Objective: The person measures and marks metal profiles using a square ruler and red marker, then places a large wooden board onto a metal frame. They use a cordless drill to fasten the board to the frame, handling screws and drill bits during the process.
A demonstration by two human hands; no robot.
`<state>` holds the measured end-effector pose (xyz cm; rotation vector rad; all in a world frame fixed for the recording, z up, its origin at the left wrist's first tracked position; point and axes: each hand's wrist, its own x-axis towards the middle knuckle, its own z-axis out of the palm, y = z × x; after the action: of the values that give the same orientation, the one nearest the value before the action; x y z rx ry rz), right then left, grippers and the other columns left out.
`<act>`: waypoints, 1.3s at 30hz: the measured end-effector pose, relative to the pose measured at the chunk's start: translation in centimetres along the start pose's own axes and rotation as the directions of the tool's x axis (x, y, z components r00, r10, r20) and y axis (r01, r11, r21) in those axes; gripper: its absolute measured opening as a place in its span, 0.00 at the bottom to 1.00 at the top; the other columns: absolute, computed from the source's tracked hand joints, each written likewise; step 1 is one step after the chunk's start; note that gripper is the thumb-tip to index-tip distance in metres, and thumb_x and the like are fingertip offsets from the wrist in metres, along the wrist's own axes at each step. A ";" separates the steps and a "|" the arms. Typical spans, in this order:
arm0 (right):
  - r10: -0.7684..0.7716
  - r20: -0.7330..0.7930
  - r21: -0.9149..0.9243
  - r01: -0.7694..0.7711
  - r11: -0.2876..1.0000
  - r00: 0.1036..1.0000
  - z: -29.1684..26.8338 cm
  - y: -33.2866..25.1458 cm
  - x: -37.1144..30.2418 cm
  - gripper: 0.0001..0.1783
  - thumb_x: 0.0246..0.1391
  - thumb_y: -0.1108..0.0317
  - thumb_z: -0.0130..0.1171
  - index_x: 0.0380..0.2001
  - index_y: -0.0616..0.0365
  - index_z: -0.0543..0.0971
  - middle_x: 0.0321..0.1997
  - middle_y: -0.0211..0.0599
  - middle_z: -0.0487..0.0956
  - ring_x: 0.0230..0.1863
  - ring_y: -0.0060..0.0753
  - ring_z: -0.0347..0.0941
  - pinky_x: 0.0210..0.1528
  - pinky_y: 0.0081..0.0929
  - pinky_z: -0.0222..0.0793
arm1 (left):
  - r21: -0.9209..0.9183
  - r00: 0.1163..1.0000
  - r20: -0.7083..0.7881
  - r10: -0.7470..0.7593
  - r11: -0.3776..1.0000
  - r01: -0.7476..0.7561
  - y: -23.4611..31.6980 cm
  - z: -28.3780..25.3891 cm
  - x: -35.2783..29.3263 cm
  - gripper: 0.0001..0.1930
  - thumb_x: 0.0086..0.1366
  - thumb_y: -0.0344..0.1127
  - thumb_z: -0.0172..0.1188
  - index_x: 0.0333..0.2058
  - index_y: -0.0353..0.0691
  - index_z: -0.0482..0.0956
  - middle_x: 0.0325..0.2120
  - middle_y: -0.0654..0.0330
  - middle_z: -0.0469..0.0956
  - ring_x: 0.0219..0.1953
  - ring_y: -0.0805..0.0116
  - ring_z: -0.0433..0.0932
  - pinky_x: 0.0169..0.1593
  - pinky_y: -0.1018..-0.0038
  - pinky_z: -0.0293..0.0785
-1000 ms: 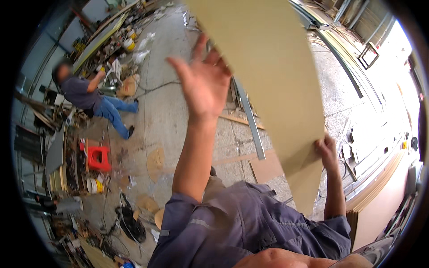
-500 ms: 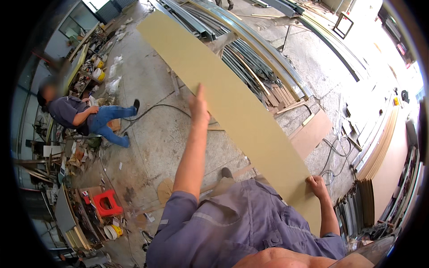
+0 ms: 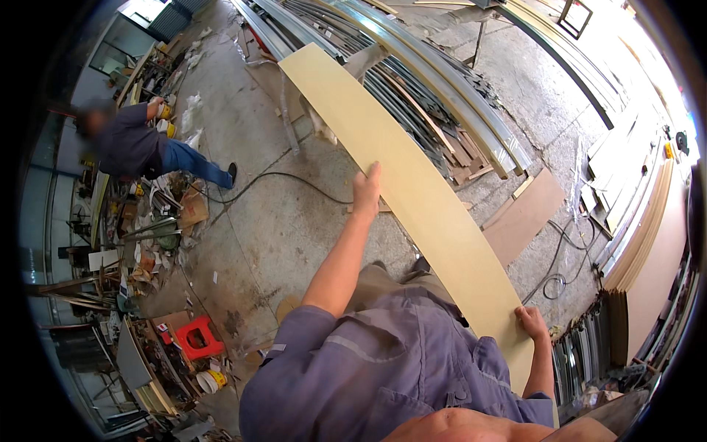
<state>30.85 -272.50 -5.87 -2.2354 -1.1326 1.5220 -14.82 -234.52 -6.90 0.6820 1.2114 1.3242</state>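
Note:
A long, pale yellow board (image 3: 416, 199) slants across my front, its far end up over the stacked metal bars and its near end against my right side. My left hand (image 3: 366, 191) grips the board's left edge about midway along, thumb on the top face and the other fingers hidden below. Lower down, my right hand (image 3: 532, 323) is closed round the right edge close to my body. The board's underside is out of sight.
Metal bars and profiles (image 3: 434, 110) lie stacked ahead. A brown panel (image 3: 524, 214) and a black cable (image 3: 554, 283) are on the floor at right, beyond them upright sheets (image 3: 652, 258). Another person (image 3: 140, 144) stands left near clutter and a red stool (image 3: 199, 337).
The board's far end has swung right and come nearer, and my left hand has shifted right with it. The other person, seated before, is now standing.

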 end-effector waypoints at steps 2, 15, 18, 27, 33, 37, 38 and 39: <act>0.079 0.025 -0.063 -0.077 0.995 0.997 -1.5 0.4 -0.7 0.26 0.61 0.50 0.54 0.24 0.65 0.81 0.19 0.27 0.74 0.23 0.21 0.70 0.28 0.28 0.66 | 0.011 0.999 0.030 -0.026 1.000 0.025 -0.4 0.4 0.7 0.20 0.68 0.40 0.60 0.47 0.25 0.78 0.41 0.56 0.82 0.40 0.68 0.81 0.45 0.71 0.77; 0.246 0.056 0.074 -0.250 0.966 0.968 -0.9 3.5 -6.0 0.24 0.58 0.50 0.57 0.18 0.59 0.78 0.17 0.22 0.71 0.20 0.18 0.66 0.24 0.26 0.60 | 0.167 0.987 -0.082 0.138 0.978 -0.123 6.6 -4.5 20.2 0.25 0.67 0.38 0.64 0.54 0.24 0.73 0.48 0.49 0.80 0.46 0.61 0.81 0.48 0.67 0.78; 0.336 0.038 0.054 -0.337 0.940 0.941 0.1 4.3 -7.8 0.24 0.54 0.51 0.59 0.23 0.64 0.83 0.18 0.24 0.75 0.22 0.18 0.69 0.25 0.27 0.65 | 0.287 0.978 -0.151 0.145 0.953 -0.097 6.8 -2.4 17.1 0.23 0.67 0.39 0.63 0.51 0.22 0.75 0.45 0.49 0.81 0.44 0.62 0.82 0.46 0.67 0.78; 0.324 -0.089 0.024 -0.324 0.946 0.942 -1.2 9.4 -11.6 0.21 0.52 0.55 0.59 0.24 0.66 0.84 0.18 0.25 0.74 0.23 0.18 0.68 0.26 0.25 0.61 | 0.159 0.974 -0.143 0.175 0.975 -0.152 2.0 -0.1 10.7 0.22 0.68 0.41 0.62 0.49 0.24 0.75 0.44 0.51 0.81 0.43 0.64 0.80 0.47 0.68 0.77; 0.360 -0.066 0.027 -0.359 0.933 0.931 -0.5 7.7 -9.9 0.22 0.52 0.53 0.60 0.24 0.66 0.84 0.18 0.26 0.74 0.23 0.18 0.68 0.26 0.26 0.61 | 0.240 0.980 -0.154 0.128 0.967 -0.088 4.6 -0.1 10.4 0.20 0.69 0.40 0.60 0.48 0.25 0.76 0.43 0.52 0.81 0.41 0.65 0.81 0.44 0.68 0.77; 0.301 -0.066 0.065 -0.297 0.953 0.951 -0.3 10.5 -8.9 0.23 0.52 0.52 0.61 0.26 0.66 0.85 0.19 0.26 0.75 0.22 0.20 0.69 0.27 0.26 0.64 | 0.222 0.973 -0.157 0.166 0.966 -0.129 3.6 -0.5 11.4 0.19 0.69 0.39 0.60 0.48 0.25 0.76 0.42 0.53 0.81 0.40 0.66 0.81 0.43 0.69 0.77; 0.310 -0.061 0.075 -0.305 0.949 0.949 -0.3 10.5 -8.7 0.23 0.52 0.52 0.61 0.26 0.66 0.85 0.19 0.27 0.76 0.22 0.20 0.69 0.27 0.26 0.64 | 0.226 0.972 -0.150 0.182 0.963 -0.145 3.2 -1.0 11.7 0.20 0.68 0.41 0.61 0.47 0.26 0.77 0.41 0.53 0.82 0.40 0.65 0.81 0.43 0.68 0.78; 0.322 -0.061 0.085 -0.316 0.945 0.945 -0.3 10.5 -8.7 0.23 0.52 0.52 0.61 0.27 0.66 0.85 0.19 0.27 0.76 0.22 0.21 0.70 0.27 0.26 0.65 | 0.227 0.971 -0.141 0.194 0.961 -0.159 2.9 -1.2 12.0 0.21 0.68 0.42 0.62 0.47 0.27 0.78 0.41 0.53 0.82 0.40 0.65 0.82 0.43 0.68 0.78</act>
<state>34.63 -285.62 -5.44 -2.4937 -0.7045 1.5474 -19.02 -222.90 -7.72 0.8668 1.4678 1.4304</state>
